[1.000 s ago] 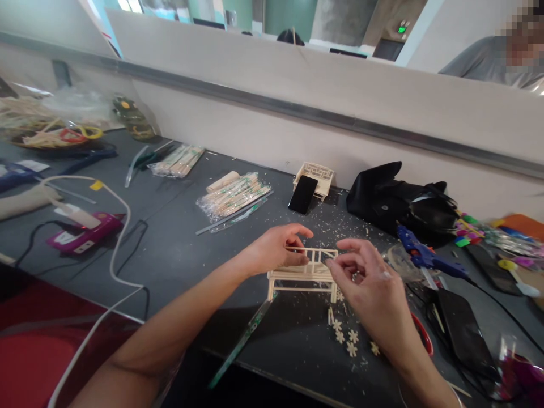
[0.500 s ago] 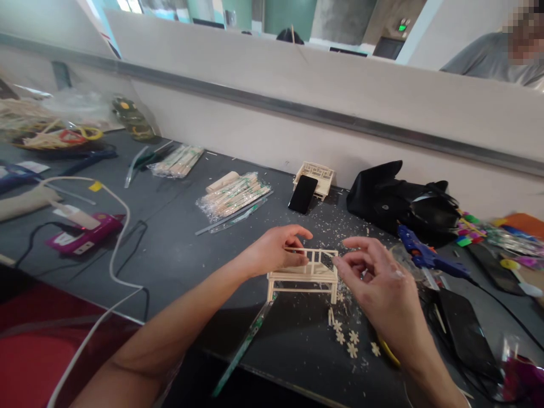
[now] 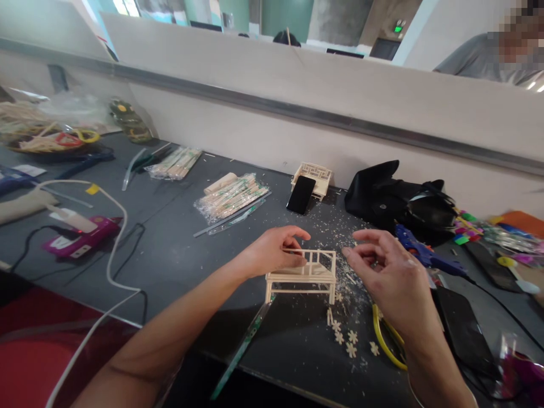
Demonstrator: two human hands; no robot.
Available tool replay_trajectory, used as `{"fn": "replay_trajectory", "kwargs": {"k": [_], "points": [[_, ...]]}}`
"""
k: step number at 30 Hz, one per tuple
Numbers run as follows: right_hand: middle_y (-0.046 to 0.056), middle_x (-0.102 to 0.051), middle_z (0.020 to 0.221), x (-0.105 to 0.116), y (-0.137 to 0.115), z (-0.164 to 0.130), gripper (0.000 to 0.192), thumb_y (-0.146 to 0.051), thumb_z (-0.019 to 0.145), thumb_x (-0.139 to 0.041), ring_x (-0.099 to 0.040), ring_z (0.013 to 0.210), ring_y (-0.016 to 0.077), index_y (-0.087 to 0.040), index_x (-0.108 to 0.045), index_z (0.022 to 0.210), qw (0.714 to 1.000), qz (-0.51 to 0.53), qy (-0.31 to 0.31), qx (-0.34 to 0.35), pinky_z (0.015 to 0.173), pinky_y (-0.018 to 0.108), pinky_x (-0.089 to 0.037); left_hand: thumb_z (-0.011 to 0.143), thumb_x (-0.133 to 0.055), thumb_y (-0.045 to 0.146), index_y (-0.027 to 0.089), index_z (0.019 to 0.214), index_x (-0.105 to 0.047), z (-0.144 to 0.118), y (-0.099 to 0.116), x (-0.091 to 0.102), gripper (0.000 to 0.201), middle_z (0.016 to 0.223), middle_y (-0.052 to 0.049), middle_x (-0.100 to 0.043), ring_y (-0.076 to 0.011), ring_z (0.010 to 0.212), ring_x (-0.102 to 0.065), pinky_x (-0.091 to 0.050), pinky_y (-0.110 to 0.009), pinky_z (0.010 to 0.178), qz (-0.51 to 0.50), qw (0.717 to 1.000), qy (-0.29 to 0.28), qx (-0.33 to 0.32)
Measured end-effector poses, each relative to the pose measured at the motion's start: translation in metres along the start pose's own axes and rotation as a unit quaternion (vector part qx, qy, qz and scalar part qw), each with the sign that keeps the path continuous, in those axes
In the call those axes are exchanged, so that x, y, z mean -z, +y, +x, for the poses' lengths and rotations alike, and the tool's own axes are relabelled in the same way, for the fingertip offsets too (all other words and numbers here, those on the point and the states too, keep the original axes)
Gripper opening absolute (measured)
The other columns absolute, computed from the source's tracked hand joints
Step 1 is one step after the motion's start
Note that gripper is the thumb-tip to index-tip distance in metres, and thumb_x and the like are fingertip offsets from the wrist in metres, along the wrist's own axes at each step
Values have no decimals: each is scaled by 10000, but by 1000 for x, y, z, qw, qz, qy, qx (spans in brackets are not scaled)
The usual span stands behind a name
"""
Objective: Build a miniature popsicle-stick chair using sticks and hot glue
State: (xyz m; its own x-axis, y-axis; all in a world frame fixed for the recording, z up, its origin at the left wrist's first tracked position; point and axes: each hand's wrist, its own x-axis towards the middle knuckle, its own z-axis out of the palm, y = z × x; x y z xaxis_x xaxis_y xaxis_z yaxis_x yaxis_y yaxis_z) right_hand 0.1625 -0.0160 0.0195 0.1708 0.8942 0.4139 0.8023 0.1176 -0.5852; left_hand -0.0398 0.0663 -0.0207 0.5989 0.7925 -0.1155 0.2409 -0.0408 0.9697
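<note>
A miniature wooden bench (image 3: 301, 277) made of thin sticks stands on the dark table in front of me. My left hand (image 3: 280, 249) grips the left part of its back frame, thumb in front and fingers behind. To the right of the bench, my right hand (image 3: 389, 277) hovers with curled fingers, thumb and index fingertip apart, and nothing visible between them. Small flower-shaped wooden pieces (image 3: 352, 349) lie below the bench's right leg. Partly under my right wrist are yellow handles (image 3: 382, 340) of a tool whose other end is hidden.
Behind the bench, a black phone (image 3: 301, 194) leans on another miniature wooden seat (image 3: 322, 180). A blue glue gun (image 3: 425, 252) and a black bag (image 3: 395, 195) are at the right. Packs of sticks (image 3: 236, 195) lie at the left, and a white cable (image 3: 113, 255) crosses the table.
My right hand has moved right, away from the bench's right upright, uncovering more of the yellow handles. My left hand keeps its hold on the bench.
</note>
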Motion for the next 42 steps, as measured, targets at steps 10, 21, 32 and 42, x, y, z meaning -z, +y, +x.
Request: {"fn": "replay_trajectory", "kwargs": {"k": [10, 21, 32, 42], "points": [[7, -715, 681, -7, 3, 4, 200, -394, 817, -595, -648, 564, 153, -223, -632, 915, 1000, -4, -20, 10, 553, 280, -494, 691, -733, 243, 182, 1112, -618, -1, 1, -1, 441, 811, -13, -697, -186, 792, -666, -485, -288, 716, 2, 1000, -3, 9], [12, -708, 691, -10, -3, 3, 193, -397, 826, -577, -615, 537, 139, -224, -653, 862, 999, -6, -31, 37, 530, 258, -481, 694, -723, 228, 192, 1097, -622, -1, 0, -2, 418, 818, -9, -703, -187, 801, -668, -489, -294, 725, -11, 1000, -6, 6], [-9, -678, 656, -11, -4, 1, 165, -364, 829, -587, -589, 523, 126, -224, -666, 866, 998, -20, -45, 47, 521, 245, -461, 695, -715, 262, 193, 1109, -616, -1, -1, -1, 432, 833, -12, -693, -184, 785, -657, -479, -291, 710, -3, 1000, -10, -5], [14, -709, 702, -7, -5, 1, 184, -379, 842, -572, -583, 528, 128, -222, -666, 862, 998, -19, -36, 52, 532, 251, -479, 683, -717, 268, 183, 1088, -615, -2, 0, 0, 426, 861, -18, -649, -171, 805, -628, -498, -322, 795, -9, 1000, -3, -17]]}}
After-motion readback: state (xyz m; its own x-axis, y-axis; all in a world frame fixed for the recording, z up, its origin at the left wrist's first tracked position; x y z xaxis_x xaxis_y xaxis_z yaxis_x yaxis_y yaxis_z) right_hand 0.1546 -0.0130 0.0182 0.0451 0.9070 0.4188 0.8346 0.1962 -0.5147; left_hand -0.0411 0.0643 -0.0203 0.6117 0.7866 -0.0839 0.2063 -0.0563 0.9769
